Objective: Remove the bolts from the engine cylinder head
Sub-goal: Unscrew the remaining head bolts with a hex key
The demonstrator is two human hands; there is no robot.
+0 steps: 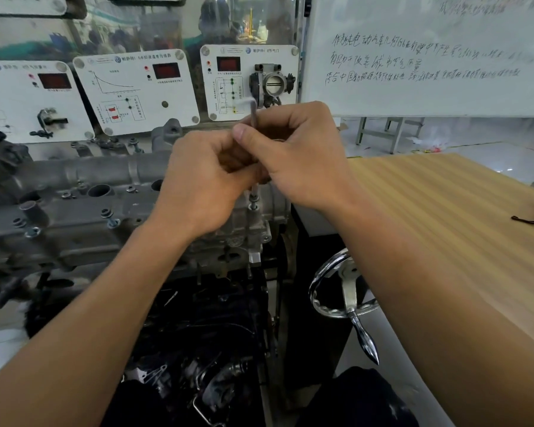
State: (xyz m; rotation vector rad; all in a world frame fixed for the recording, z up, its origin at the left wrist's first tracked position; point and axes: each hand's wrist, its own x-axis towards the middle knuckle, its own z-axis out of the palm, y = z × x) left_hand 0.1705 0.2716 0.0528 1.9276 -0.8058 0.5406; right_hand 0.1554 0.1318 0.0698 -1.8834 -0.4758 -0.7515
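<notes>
A grey aluminium cylinder head (84, 211) lies across the left half of the head view, with several bolts standing up from it, such as one (113, 221) near its front. An L-shaped hex key (253, 114) stands upright over a raised bolt (253, 201) at the head's right end. My right hand (299, 158) grips the key's shaft, thumb across the top. Beside it, my left hand (204, 180) curls its fingers round the same shaft lower down. The middle of the key is hidden by both hands.
White training panels with red displays (136, 90) and a throttle body (272, 83) stand behind the engine. A whiteboard (429, 57) is at the upper right. A wooden table (444, 211) lies to the right, a chrome handwheel (346, 291) below it.
</notes>
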